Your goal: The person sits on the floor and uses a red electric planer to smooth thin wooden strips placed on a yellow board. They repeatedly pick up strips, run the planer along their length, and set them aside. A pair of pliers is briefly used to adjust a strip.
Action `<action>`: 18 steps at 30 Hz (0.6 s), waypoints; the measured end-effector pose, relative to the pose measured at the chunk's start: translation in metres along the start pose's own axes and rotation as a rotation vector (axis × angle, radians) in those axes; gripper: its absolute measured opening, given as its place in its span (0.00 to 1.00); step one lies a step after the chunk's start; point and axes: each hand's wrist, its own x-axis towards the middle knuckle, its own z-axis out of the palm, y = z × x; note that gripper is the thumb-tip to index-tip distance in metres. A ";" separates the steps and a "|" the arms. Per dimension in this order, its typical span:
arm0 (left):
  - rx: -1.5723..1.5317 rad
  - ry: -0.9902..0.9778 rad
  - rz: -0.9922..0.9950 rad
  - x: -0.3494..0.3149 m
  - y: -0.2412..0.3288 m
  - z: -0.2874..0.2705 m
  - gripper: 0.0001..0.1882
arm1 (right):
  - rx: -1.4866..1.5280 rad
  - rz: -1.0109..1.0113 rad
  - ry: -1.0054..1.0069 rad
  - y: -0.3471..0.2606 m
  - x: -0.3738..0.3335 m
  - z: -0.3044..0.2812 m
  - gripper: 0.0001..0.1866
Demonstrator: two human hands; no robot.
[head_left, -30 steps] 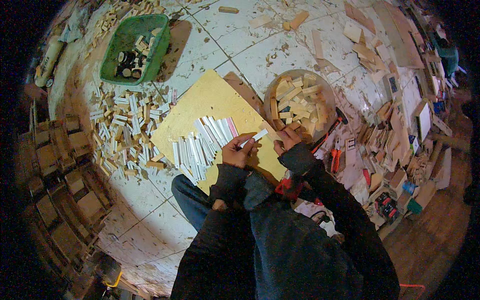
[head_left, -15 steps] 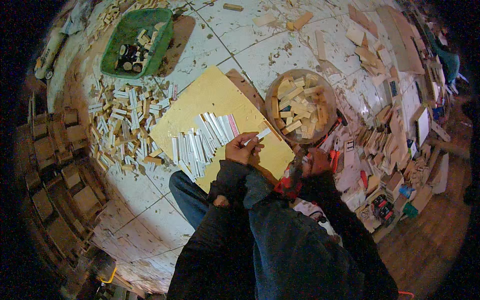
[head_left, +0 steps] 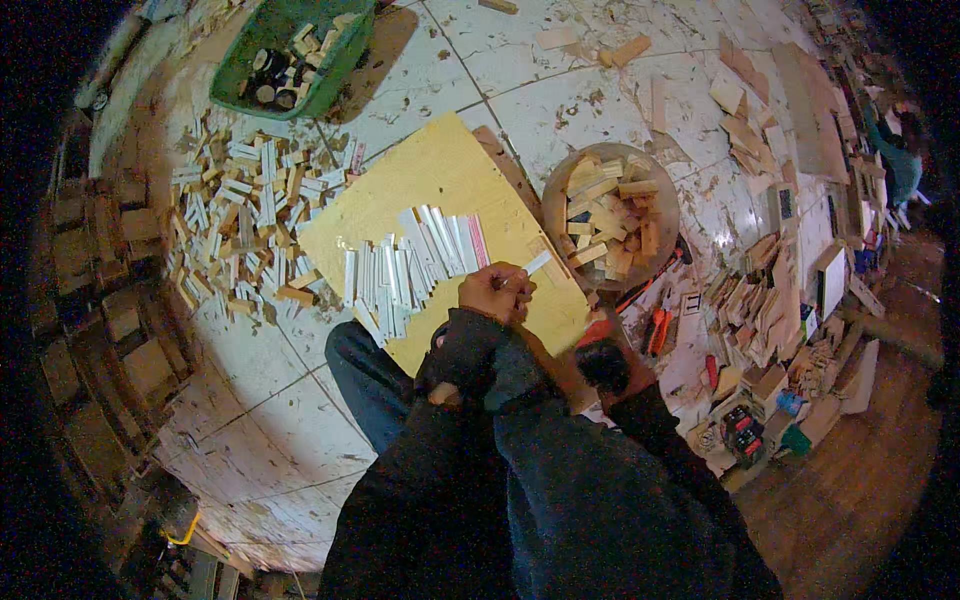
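Observation:
My left hand (head_left: 495, 292) is closed over the right part of a yellow board (head_left: 400, 200), its fingertips pinching a short white strip (head_left: 538, 262). That strip lies by a thin wooden piece at the board's right edge. Many white strips (head_left: 385, 280) lie side by side on the board, left of this hand; one at the end is pink and white (head_left: 477, 240). My right hand (head_left: 632, 372) is wrapped round a red-and-black power tool (head_left: 600, 362) beside the board's lower right corner. Its exact kind and working end are unclear.
A round tub of wooden blocks (head_left: 620, 205) stands beyond the board's right edge. Loose blocks and strips (head_left: 240, 220) cover the floor at left, below a green crate (head_left: 345, 75). Orange-handled pliers (head_left: 658, 330) and stacked wood offcuts (head_left: 745, 300) lie at right.
The power tool in my right hand has turned and moved slightly, now showing its black part towards me. My left hand still pinches the white strip. The whole view has shifted a little.

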 end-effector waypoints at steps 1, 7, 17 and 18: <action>0.017 -0.005 0.012 0.000 0.001 0.001 0.08 | 0.054 0.205 -0.008 -0.008 0.003 -0.007 0.21; 0.064 0.070 0.020 0.000 0.001 0.003 0.06 | -0.402 -0.362 0.187 -0.045 0.067 -0.040 0.20; 0.201 0.075 0.080 0.004 -0.004 0.001 0.11 | -0.536 -0.474 0.022 -0.075 0.110 -0.043 0.20; 0.196 0.076 0.083 0.004 -0.004 0.001 0.10 | -0.538 -0.478 0.016 -0.075 0.111 -0.043 0.20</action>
